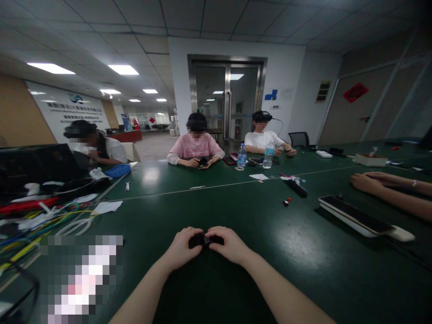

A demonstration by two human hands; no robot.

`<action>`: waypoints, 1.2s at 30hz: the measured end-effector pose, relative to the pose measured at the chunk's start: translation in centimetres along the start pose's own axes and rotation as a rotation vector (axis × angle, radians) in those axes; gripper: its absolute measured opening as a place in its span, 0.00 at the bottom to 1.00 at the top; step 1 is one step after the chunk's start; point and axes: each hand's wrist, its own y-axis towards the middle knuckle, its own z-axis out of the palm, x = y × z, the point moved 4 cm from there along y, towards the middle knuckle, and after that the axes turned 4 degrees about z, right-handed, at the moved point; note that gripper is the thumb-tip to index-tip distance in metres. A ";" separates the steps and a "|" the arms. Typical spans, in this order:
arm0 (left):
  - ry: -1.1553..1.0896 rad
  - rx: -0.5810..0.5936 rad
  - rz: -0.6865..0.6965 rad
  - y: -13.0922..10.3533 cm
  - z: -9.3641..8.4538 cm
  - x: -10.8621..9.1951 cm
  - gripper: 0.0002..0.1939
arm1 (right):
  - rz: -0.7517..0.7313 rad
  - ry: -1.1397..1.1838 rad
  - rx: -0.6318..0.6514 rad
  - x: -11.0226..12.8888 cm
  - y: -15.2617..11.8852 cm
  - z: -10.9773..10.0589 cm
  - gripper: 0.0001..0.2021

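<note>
Both of my hands are close together over the green table [175,211], low in the middle of the head view. Between them is a small black object [204,240]; it is too dark and too covered by fingers to tell its kind. My left hand [184,247] is closed on its left end, thumb below and fingers above. On the other end, my right hand [229,245] is closed in the same way. Only the middle part of the object shows between the fingertips.
A tangle of cables [43,234] covers the left side, near a blue basket [118,170]. A white-edged flat device [354,216] lies to the right, near a person's forearms [391,186]. Water bottles [242,156] stand across the table, where several people sit.
</note>
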 end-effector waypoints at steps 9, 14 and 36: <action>-0.014 0.002 -0.020 -0.1 -0.2 -0.2 0.20 | 0.052 -0.009 -0.004 0.0 -0.2 0.0 0.16; -0.023 -0.010 -0.008 -0.1 -0.1 0.0 0.23 | 0.032 -0.023 -0.008 0.2 -0.1 0.0 0.16; -0.034 -0.018 -0.058 -0.3 0.2 0.5 0.27 | 0.050 0.009 -0.020 0.5 -0.3 -0.2 0.15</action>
